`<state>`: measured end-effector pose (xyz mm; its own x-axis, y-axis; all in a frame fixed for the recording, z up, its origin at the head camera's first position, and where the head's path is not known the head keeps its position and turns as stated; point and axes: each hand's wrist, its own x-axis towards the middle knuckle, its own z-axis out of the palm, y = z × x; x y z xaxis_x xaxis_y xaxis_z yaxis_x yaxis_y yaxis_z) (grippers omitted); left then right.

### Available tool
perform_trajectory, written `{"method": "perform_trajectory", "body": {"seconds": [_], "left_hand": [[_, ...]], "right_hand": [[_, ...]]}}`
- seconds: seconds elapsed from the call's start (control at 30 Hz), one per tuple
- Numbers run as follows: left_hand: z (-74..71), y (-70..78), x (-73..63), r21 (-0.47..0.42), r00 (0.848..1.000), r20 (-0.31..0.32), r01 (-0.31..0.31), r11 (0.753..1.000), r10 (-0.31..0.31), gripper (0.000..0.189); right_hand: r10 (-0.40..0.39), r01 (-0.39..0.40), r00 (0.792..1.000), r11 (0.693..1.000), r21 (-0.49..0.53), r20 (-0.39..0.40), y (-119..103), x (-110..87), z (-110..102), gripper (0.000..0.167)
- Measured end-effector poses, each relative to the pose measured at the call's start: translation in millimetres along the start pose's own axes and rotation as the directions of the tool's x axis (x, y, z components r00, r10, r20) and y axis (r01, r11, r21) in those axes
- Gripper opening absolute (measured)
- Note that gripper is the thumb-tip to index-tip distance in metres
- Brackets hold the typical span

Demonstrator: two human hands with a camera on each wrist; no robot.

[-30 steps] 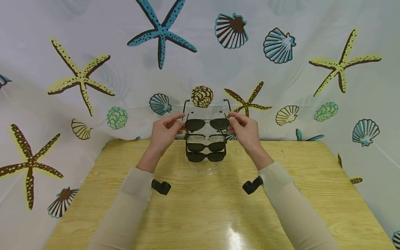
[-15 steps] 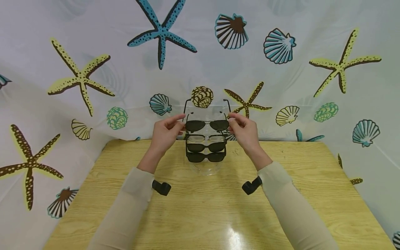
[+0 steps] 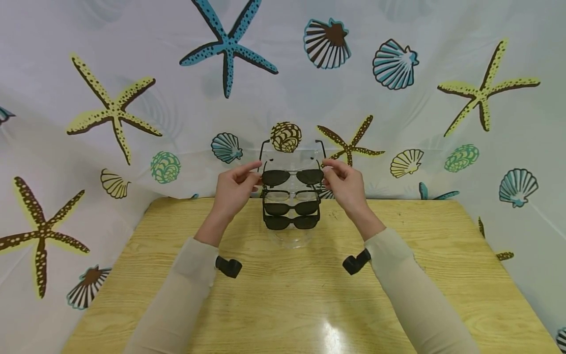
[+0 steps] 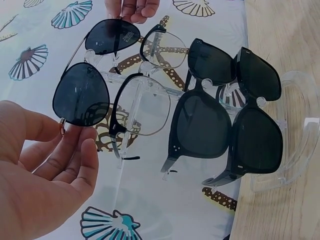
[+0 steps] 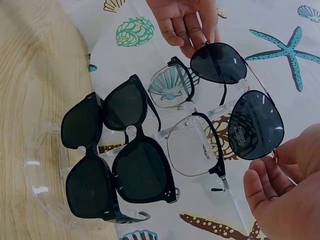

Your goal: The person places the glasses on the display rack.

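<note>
A pair of dark aviator sunglasses (image 3: 276, 177) sits at the top of a clear display stand (image 4: 295, 165), lenses toward me. My left hand (image 3: 232, 191) pinches one side of them near the hinge, as the left wrist view shows. At the opposite hinge, my right hand (image 5: 292, 182) pinches the other side between thumb and fingers. Below hang clear-lens glasses (image 4: 142, 102) with a black browline. Under those come black sunglasses (image 5: 145, 170), then a lowest black pair of sunglasses (image 3: 278, 223).
The stand rises from the back of a wood-grain table (image 3: 283, 295). Right behind it hangs a white curtain (image 3: 185, 123) printed with starfish and shells. Small black cameras (image 3: 229, 266) are strapped at both wrists.
</note>
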<state>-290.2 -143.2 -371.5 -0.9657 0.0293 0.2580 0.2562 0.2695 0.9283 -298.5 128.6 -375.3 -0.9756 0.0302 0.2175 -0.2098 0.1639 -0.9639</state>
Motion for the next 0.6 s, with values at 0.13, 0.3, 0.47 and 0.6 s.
{"method": "perform_trajectory", "body": {"seconds": [0.13,0.3,0.47,0.6], "left_hand": [[0.8,0.9,-0.5,0.004,1.000,0.001,-0.004,1.000,0.004,0.036],[1.6,0.6,-0.1,0.005,1.000,-0.004,-0.010,1.000,0.010,0.036],[2.0,-0.5,0.6,0.006,1.000,-0.003,-0.009,1.000,0.009,0.036],[2.0,-1.1,1.0,0.009,1.000,-0.008,-0.005,1.000,0.005,0.036]], "right_hand": [[0.004,-0.004,1.000,1.000,-0.001,0.004,0.2,0.2,-1.0,0.034],[0.012,-0.012,1.000,1.000,-0.002,0.018,0.2,0.2,-3.1,0.036],[0.017,-0.017,0.999,1.000,-0.001,0.032,-0.8,-0.3,-4.8,0.037],[0.004,-0.004,0.999,1.000,-0.003,0.042,-1.1,-0.5,-4.6,0.036]]}}
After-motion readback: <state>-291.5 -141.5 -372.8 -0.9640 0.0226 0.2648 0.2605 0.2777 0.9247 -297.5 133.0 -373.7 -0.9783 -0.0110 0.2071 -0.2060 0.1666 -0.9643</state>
